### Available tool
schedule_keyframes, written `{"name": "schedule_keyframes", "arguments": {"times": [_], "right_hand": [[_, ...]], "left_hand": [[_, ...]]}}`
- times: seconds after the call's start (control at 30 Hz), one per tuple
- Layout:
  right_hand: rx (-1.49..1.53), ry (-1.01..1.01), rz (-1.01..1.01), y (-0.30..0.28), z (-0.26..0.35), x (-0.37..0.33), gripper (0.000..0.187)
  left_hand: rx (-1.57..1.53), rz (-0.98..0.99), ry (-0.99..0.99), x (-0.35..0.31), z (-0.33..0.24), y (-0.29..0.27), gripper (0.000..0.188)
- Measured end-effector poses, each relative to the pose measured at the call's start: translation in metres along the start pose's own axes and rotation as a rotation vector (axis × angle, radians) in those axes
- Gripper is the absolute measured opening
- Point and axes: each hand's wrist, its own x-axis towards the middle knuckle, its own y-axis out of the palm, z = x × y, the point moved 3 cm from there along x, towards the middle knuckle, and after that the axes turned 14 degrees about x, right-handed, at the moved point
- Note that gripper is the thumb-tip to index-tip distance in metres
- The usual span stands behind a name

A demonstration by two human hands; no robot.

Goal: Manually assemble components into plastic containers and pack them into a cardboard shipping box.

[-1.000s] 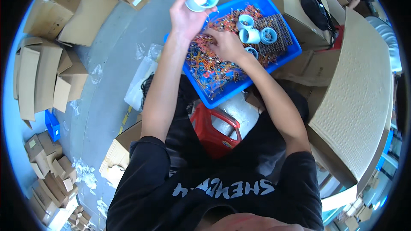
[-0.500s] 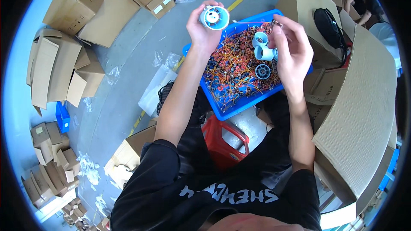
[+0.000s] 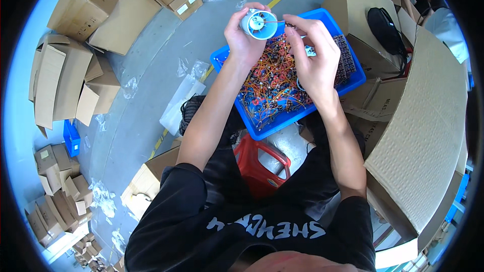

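Observation:
My left hand (image 3: 243, 40) is wrapped round a light-blue plastic cylinder (image 3: 267, 30), its open end up, with fins inside like a fan housing. A thin reddish wire (image 3: 275, 21) runs from the cylinder's centre to my right hand (image 3: 318, 58). The right fingertips pinch a small dark part at the wire's end, mostly hidden by the fingers. Below both hands, a blue plastic bin (image 3: 262, 134) holds a tangle of small red and dark parts with orange wires (image 3: 269, 83). Light-blue plastic pieces in the bin are largely covered by my right hand.
Rows of small dark parts (image 3: 347, 63) fill the bin's right side. A red stool (image 3: 247, 158) stands between my legs. Large cartons (image 3: 418, 136) rise close on the right, one with a black pouch (image 3: 384, 30) on it. More cartons (image 3: 126, 20) stand at left; another person sits far right.
My right hand has moved left with the small part, close to the cylinder. The cylinder has shifted slightly right in my left hand's grip. The rows of dark parts are now uncovered.

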Motion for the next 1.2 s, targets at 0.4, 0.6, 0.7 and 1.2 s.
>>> {"name": "schedule_keyframes", "arguments": {"times": [0.4,0.6,0.7,1.2], "right_hand": [[-0.055,0.034,-0.025,-0.002,-0.001,0.0,0.019],[-0.092,0.055,-0.031,0.0,-0.007,-0.004,0.018],[-0.042,0.114,-0.076,0.004,-0.008,-0.006,0.017],[-0.03,0.273,-0.064,-0.004,-0.03,-0.011,0.018]], "left_hand": [[-0.05,-0.002,-0.059,-0.002,-0.003,0.004,0.036],[0.004,0.037,-0.037,0.002,0.002,-0.004,0.042],[0.024,0.043,-0.064,-0.003,0.001,0.011,0.046],[0.027,0.203,-0.214,-0.007,0.021,0.019,0.047]]}}
